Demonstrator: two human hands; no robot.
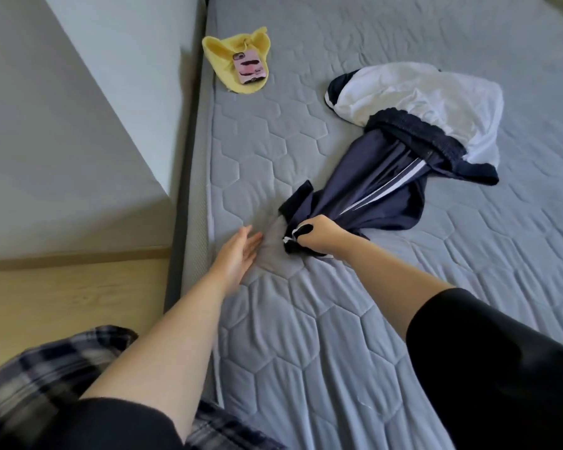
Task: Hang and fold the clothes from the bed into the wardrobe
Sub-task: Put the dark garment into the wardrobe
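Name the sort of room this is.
Likely a bedroom: a quilted grey mattress fills the view, navy track pants lie on it, gripped by the right hand, and wood flooring runs alongside.

Colours on the bed

Grey hexagon-quilted bed; navy trousers with white stripes; white garment; yellow cloth; pink phone; light wooden floor.

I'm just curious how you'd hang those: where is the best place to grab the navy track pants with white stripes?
Probably the dark elastic waistband, reached from the far end. The navy track pants with white side stripes lie inside out there, white lining showing. The right hand grips only a bunched leg cuff; the left hand hovers open over the grey quilted mattress.
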